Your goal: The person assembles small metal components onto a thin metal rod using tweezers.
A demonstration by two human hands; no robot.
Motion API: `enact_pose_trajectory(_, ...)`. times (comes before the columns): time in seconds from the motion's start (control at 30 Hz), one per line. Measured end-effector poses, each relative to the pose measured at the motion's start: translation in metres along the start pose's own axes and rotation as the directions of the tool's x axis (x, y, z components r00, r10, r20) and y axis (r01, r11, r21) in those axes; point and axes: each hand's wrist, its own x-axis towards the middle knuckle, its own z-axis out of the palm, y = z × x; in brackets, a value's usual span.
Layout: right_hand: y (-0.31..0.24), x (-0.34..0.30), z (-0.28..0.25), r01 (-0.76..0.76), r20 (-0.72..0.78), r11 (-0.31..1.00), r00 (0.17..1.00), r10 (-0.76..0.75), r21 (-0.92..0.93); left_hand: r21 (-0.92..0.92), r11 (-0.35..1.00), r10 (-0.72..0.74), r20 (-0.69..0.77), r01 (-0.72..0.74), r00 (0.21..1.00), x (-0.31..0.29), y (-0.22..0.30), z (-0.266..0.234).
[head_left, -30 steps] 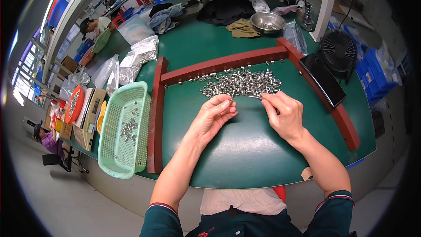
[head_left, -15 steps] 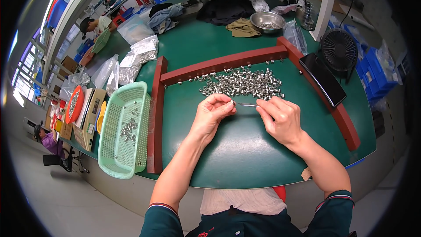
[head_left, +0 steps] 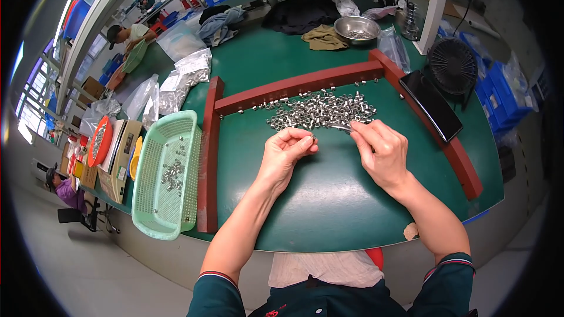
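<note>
My left hand point(head_left: 284, 155) pinches a small metal ring point(head_left: 314, 139) between thumb and fingertips, just in front of the pile. Most of that ring is covered by the fingers. Closed around a slim metal tool point(head_left: 339, 127), my right hand point(head_left: 382, 154) is to the right, the tool pointing left. The tool's tip is at the near edge of a heap of short shiny metal sleeves point(head_left: 329, 109) and is hard to tell apart from them. Whether the tool is tweezers or a pick, I cannot make out.
Dark red bars point(head_left: 294, 86) frame the green table point(head_left: 305, 211) on three sides. Left of them stands a light green basket point(head_left: 141, 199) with several metal pieces. A phone point(head_left: 432, 105) rests on the right bar, beside a black fan point(head_left: 452, 66). A steel bowl point(head_left: 357, 22) stands farther back.
My right hand has drawn the tool away from the ring, moving slightly right and up to the heap's near edge. My left hand has stayed almost in place, keeping its pinch.
</note>
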Motion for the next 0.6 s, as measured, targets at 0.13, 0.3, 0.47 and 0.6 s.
enact_pose_trajectory(0.13,-0.0039,-0.0034,0.0011,0.046,0.075,0.999,0.996,-0.048,0.022,-0.012,1.0,0.019,-0.021,-0.02,1.0,0.0013,0.0006,-0.0018)
enact_pose_trajectory(0.3,-0.0051,-0.0045,-0.0001,0.034,0.112,0.999,0.993,-0.037,0.032,0.044,0.997,0.067,-0.032,-0.065,0.997,0.0008,-0.0007,-0.0002)
enact_pose_trajectory(0.47,-0.0038,-0.0049,0.0025,0.093,0.094,0.996,0.991,-0.092,-0.005,0.142,0.984,0.115,-0.03,-0.11,0.993,0.0,-0.0017,-0.0004)
enact_pose_trajectory(0.6,-0.006,-0.0007,0.0018,0.086,-0.012,0.996,0.996,-0.087,-0.031,-0.119,0.985,-0.121,0.06,0.128,0.991,-0.0003,-0.0001,-0.0036)
